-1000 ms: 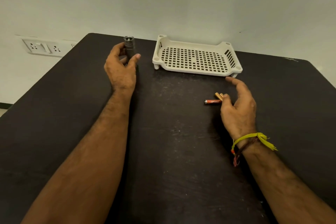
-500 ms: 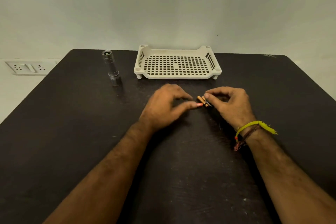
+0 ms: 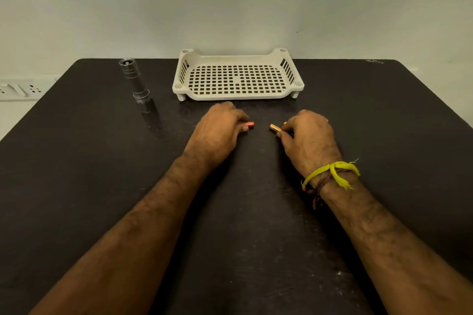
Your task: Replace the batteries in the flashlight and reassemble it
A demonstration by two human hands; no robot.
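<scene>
A grey metal flashlight (image 3: pixel 135 84) stands upright on the black table (image 3: pixel 76 161) at the far left, its top end open. My left hand (image 3: pixel 217 130) rests on the table in front of the tray, its fingers closed on a red battery (image 3: pixel 249 124) whose tip pokes out to the right. A short gap away, my right hand (image 3: pixel 307 135) pinches a gold battery (image 3: pixel 274 127) that points left; a second gold tip shows just behind its fingers. The rest of each battery is hidden under the hands.
A cream perforated plastic tray (image 3: pixel 238 79) stands on short feet at the back middle, against the wall, with nothing in it. A white socket strip (image 3: pixel 18 88) is on the wall at the left. A yellow thread band circles my right wrist.
My left hand let go of the flashlight, which now stands alone, and came over to the batteries. Both hands took hold of batteries and then drew them apart.
</scene>
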